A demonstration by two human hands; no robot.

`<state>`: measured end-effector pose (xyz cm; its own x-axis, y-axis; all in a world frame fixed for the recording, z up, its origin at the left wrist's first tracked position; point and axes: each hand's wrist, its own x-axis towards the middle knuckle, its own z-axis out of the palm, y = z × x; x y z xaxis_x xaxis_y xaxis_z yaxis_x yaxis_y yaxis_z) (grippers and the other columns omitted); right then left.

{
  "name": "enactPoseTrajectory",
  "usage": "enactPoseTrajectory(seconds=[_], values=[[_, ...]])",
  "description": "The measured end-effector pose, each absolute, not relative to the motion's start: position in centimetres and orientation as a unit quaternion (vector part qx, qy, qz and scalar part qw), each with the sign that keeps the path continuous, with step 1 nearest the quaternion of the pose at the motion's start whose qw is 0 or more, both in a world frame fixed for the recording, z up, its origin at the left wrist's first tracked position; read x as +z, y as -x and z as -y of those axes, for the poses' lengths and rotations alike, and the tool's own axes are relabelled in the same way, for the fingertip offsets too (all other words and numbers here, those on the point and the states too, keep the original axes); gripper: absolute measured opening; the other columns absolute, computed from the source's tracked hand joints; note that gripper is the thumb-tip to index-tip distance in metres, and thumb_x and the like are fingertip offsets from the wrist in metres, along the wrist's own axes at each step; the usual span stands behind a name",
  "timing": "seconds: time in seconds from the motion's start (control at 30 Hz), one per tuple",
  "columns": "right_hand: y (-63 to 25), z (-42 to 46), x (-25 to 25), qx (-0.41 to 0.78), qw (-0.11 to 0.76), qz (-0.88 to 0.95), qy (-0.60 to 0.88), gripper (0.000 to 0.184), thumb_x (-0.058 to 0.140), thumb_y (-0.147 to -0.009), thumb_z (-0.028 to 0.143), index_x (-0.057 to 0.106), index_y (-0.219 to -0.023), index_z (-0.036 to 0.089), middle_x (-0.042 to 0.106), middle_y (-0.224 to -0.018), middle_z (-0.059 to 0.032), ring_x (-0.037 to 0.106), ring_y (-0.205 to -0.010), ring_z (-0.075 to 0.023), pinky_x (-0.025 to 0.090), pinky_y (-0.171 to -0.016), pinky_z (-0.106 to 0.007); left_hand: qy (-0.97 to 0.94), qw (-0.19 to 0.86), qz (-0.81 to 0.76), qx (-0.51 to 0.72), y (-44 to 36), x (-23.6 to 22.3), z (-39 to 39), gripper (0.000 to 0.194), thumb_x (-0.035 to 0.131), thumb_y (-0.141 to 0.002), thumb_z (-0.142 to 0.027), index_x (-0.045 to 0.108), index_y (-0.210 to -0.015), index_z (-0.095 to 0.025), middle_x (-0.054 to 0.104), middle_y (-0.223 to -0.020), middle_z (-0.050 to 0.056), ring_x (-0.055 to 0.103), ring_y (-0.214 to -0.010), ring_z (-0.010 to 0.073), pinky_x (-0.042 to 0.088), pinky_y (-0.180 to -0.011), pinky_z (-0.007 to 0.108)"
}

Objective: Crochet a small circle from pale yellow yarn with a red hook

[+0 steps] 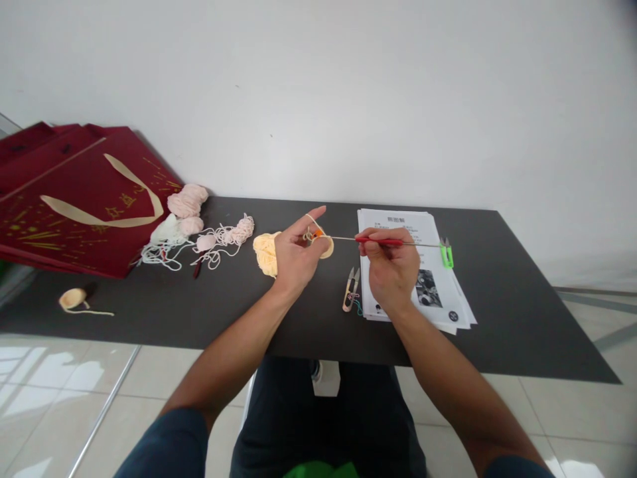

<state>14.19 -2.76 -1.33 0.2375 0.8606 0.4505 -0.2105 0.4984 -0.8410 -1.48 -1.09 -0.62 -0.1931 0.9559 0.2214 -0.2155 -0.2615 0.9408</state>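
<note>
left of printed sheets [445, 295], left hand [297, 255] pinches cream crochet piece [327, 249]; right hand [393, 269] grips red-handled crochet hook [393, 243]; yarn [315, 223], if slack, could slip free.

Short dark-blue sleeves [166, 445], bare forearms [239, 348], dark trousers [271, 418]

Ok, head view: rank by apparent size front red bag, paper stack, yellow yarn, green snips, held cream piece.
1. Front red bag
2. Paper stack
3. Yellow yarn
4. Green snips, cream piece: unranked; left hand partly covers the piece.
</note>
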Motion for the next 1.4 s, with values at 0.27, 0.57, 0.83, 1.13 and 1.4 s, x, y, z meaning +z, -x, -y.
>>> enactPoseTrajectory(seconds=[0.27,0.57,0.83,1.13,1.4], values=[[-14.6,2.2,-0.6,0.488,0.710,0.422,0.282,0.018,0.085,-0.082,0.020,0.068,-0.087,0.025,0.079,-0.085,0.0010,0.064,-0.069,-0.0099,0.050,-0.063,-0.023,-0.438,0.517,-0.349,0.647,1.9,-1.1,0.4,0.054,0.078,-0.065,-0.008,0.081,-0.115,-0.027,0.066,-0.074,-0.004,0.053,-0.059,0.0066,0.041,-0.055,0.020],[-14.0,2.0,-0.8,0.583,0.670,0.344,0.305,0.020,0.089,-0.078,0.031,0.071,-0.086,0.025,0.081,-0.090,0.0016,0.071,-0.073,-0.0097,0.061,-0.067,-0.022,-0.448,0.527,-0.349,0.632,1.4,-1.3,0.5,0.034,0.085,-0.070,-0.017,0.081,-0.104,-0.024,0.070,-0.082,-0.001,0.058,-0.068,0.0098,0.047,-0.063,0.023],[-13.3,2.3,-0.9,0.574,0.671,0.316,0.347,0.021,0.089,-0.079,0.033,0.073,-0.089,0.023,0.081,-0.092,0.0003,0.073,-0.076,-0.0094,0.065,-0.073,-0.021,-0.462,0.476,-0.374,0.648,1.3,-1.1,0.5,0.045,0.082,-0.073,-0.019,0.076,-0.117,-0.024,0.070,-0.090,0.000,0.061,-0.074,0.0111,0.050,-0.068,0.024],[-13.0,2.3,-1.1,0.548,0.686,0.329,0.347,0.020,0.088,-0.080,0.032,0.073,-0.089,0.023,0.082,-0.089,0.0005,0.074,-0.073,-0.0097,0.065,-0.071,-0.022,-0.454,0.478,-0.397,0.639,1.6,-1.3,0.3,0.058,0.088,-0.074,-0.025,0.073,-0.129,-0.025,0.076,-0.088,-0.001,0.065,-0.074,0.0105,0.052,-0.073,0.025],[-12.0,4.2,-1.5,0.356,0.691,0.471,0.418,0.014,0.079,-0.089,0.029,0.081,-0.103,0.028,0.084,-0.096,-0.0027,0.078,-0.079,-0.0176,0.067,-0.079,-0.036,-0.383,0.529,-0.377,0.656,1.1,-1.0,0.6,0.063,0.092,-0.070,-0.025,0.072,-0.130,-0.023,0.079,-0.085,-0.001,0.069,-0.072,0.0110,0.052,-0.074,0.026]])
